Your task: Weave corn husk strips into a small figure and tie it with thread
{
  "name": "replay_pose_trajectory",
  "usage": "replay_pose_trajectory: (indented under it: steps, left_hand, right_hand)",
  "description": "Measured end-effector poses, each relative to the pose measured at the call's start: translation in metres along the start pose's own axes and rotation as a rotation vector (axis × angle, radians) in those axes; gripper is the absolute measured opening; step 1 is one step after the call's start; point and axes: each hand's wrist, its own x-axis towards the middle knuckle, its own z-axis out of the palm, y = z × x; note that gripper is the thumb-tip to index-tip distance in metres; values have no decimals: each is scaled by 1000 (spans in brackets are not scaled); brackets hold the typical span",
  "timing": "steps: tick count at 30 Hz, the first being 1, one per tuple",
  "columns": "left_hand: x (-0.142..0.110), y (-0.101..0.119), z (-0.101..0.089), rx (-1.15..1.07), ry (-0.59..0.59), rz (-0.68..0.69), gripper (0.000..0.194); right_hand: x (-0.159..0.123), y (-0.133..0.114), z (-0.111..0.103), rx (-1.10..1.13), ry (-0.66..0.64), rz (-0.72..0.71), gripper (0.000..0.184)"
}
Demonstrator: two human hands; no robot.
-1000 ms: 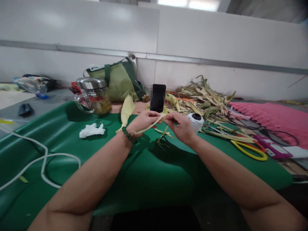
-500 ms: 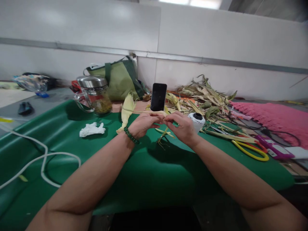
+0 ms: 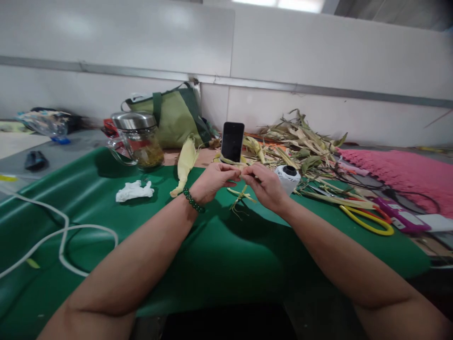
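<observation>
My left hand (image 3: pixel 212 183), with a green bead bracelet at its wrist, and my right hand (image 3: pixel 266 187) meet fingertip to fingertip above the green mat (image 3: pixel 219 264). Both pinch a pale strip of corn husk (image 3: pixel 231 161), whose end shows above my fingers; the gripped part is mostly hidden. Just below my fingertips is a small tied bunch of husk strips (image 3: pixel 242 197) with thin trailing ends; whether it joins the held strip I cannot tell. Left of my hands lies a pale folded corn husk (image 3: pixel 186 165). Close behind my right hand stands a white thread cone (image 3: pixel 287 178).
A phone (image 3: pixel 232 142) stands upright behind my hands. Leftward are a glass jug (image 3: pixel 136 141), a green bag (image 3: pixel 173 115), crumpled tissue (image 3: pixel 134 191) and a white cable (image 3: pixel 63 236). To the right are dry husks (image 3: pixel 300 137), yellow-handled scissors (image 3: pixel 368 225) and a pink cloth (image 3: pixel 396 174).
The husk strip that stretched left over my left hand is now drawn in, with only a short end above my fingers. Both hands stay nearly in place, still pinching.
</observation>
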Motion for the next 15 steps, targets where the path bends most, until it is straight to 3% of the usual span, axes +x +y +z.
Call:
replay_pose_trajectory:
  steps: [5,10,15]
  left_hand:
    - [0,0,1,1,-13,30,4]
    - [2,-3,-2,53,-35,82,6]
    - [8,-13,-1,232,12,492,15]
  right_hand:
    - [0,-3,0,71,7,190,19]
    - [0,-2,3,318,55,400,25]
    - [4,3,4,514,139,500,22]
